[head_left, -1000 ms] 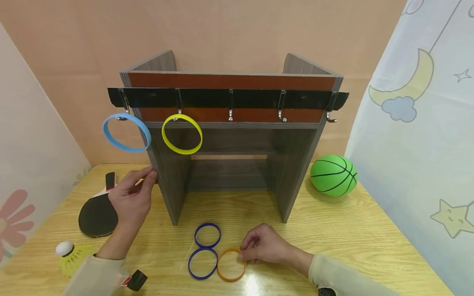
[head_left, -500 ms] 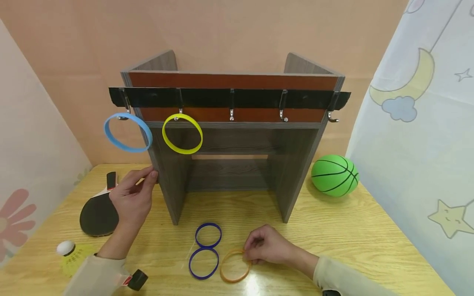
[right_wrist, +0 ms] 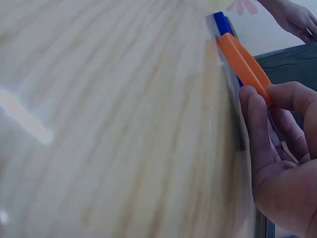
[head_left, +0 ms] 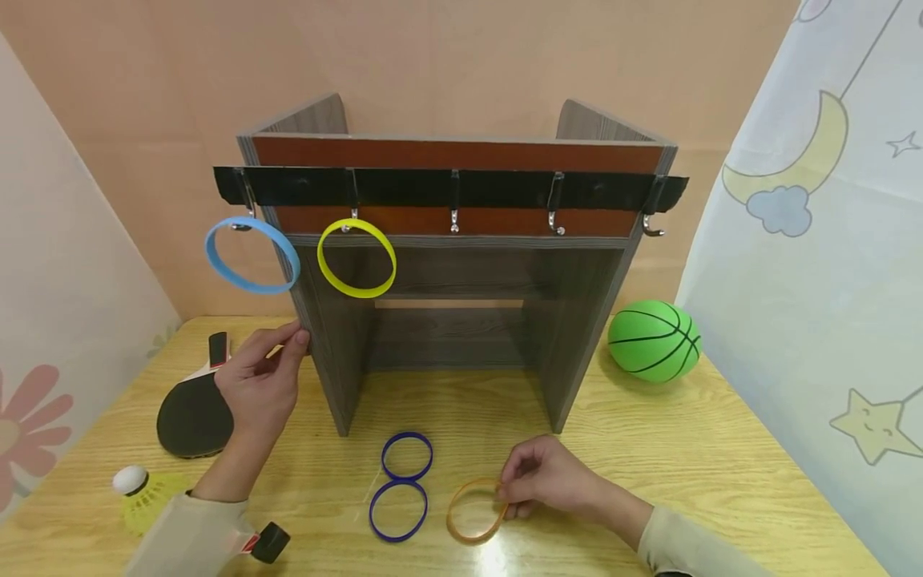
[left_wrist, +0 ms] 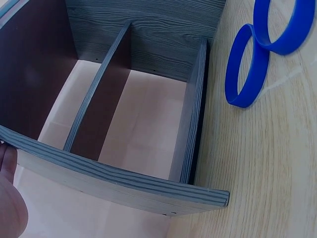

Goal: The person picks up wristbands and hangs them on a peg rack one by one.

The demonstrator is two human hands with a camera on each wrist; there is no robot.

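My right hand (head_left: 548, 477) pinches the right side of an orange silicone wristband (head_left: 453, 526) between thumb and fingers, low over the table. In the right wrist view the orange wristband (right_wrist: 242, 62) tilts up from my fingertips. My left hand (head_left: 259, 381) holds the left side panel of a grey wooden shelf unit (head_left: 328, 353) at its front edge; the wrist view shows only part of that hand. Two dark blue wristbands (head_left: 399, 538) lie touching on the table, left of the orange one. A light blue wristband (head_left: 252, 286) and a yellow wristband (head_left: 358, 294) hang from the two leftmost hooks.
A black strip (head_left: 411, 188) with several metal hooks (head_left: 554, 223) crosses the shelf's top. A green ball (head_left: 654, 340) sits at right. A table tennis bat (head_left: 195, 417) and a yellow shuttlecock (head_left: 147, 497) lie at left on the wooden table (head_left: 649, 449).
My right hand has moved to the right, drawing the orange wristband away from the dark blue ones. The left hand keeps its place on the shelf unit.
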